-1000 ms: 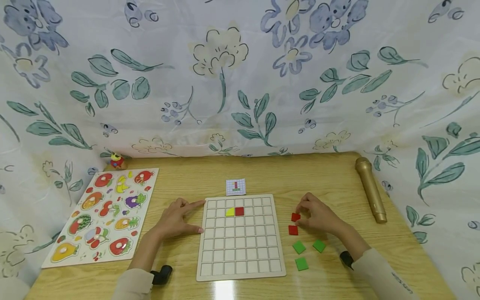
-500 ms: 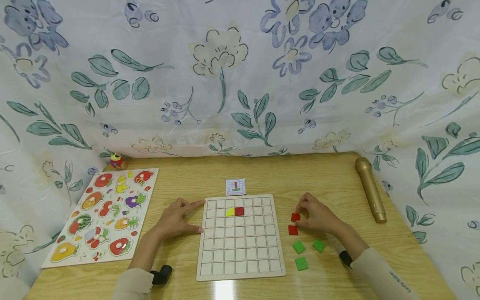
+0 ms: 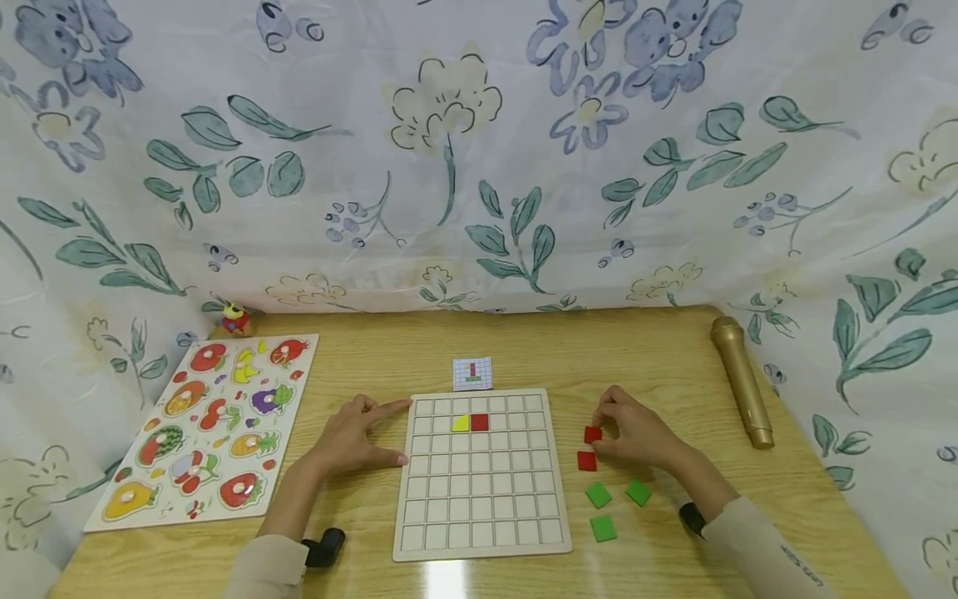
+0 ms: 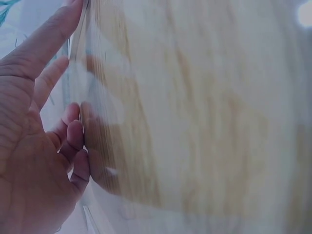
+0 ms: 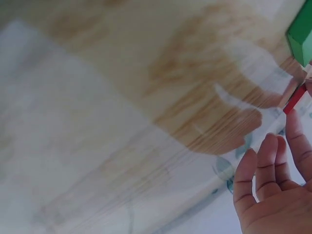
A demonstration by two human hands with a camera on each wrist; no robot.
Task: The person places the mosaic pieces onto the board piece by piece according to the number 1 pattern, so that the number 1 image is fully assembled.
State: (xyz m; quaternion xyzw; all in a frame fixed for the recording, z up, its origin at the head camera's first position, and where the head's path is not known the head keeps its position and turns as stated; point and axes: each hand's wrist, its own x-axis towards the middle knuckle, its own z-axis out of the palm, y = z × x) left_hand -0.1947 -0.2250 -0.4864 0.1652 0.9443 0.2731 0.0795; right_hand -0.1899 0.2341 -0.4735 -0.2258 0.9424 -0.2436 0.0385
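A pale square grid board (image 3: 482, 552) lies mid-table, a yellow quarter-round tile (image 3: 461, 423) beside a red square tile (image 3: 479, 423) in its upper cells. My left hand (image 3: 352, 439) rests at the board's left edge, thumb and index finger spread along it; the left wrist view (image 4: 39, 126) shows its other fingers bent against the tabletop. To the right of the board, my right hand (image 3: 634, 431) pinches a red square tile (image 3: 593, 434) between thumb and index finger, at table level. A second red square tile (image 3: 586, 461) lies just below it. In the right wrist view the pinched red tile (image 5: 295, 99) appears edge-on.
Green square tiles (image 3: 603, 527) lie below the red ones. A small card with a coloured grid pattern (image 3: 472, 373) stands behind the board. A fruit puzzle board (image 3: 213, 416) and a small toy figure (image 3: 236, 319) are left; a gold microphone (image 3: 743, 383) lies right.
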